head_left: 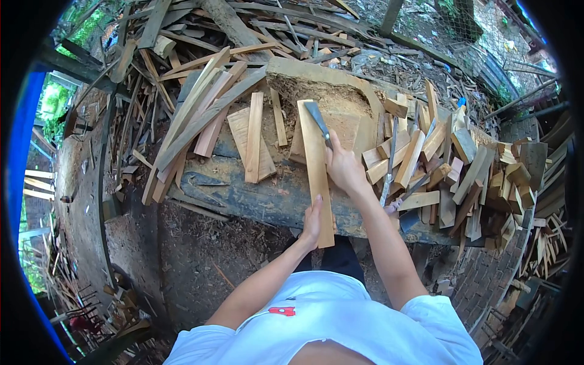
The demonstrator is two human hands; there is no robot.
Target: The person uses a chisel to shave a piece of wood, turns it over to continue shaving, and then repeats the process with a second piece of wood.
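Note:
A long, pale wooden board [317, 176] slants away from my body, its near end above my lap and its far end over a wooden block [342, 129]. Near the lower end, my left hand [312, 224] is closed round the board's left edge. My right hand [345, 165] grips a chisel-like tool with a broad, flat dark blade [316, 117]. That blade overlaps the top part of the board in this view, and the handle is mostly hidden in my fist. Sawdust and chips [310, 92] lie behind the block, inside a thick, hollowed wooden slab [298, 68].
A worn bluish bench [243, 196] spans the front. On its left lean several long strips [201, 115] and a short board [253, 137]. Many cut wood pieces [435, 143] crowd its right side, with a long metal blade [390, 163] among them. Scrap wood [243, 27] piles up behind.

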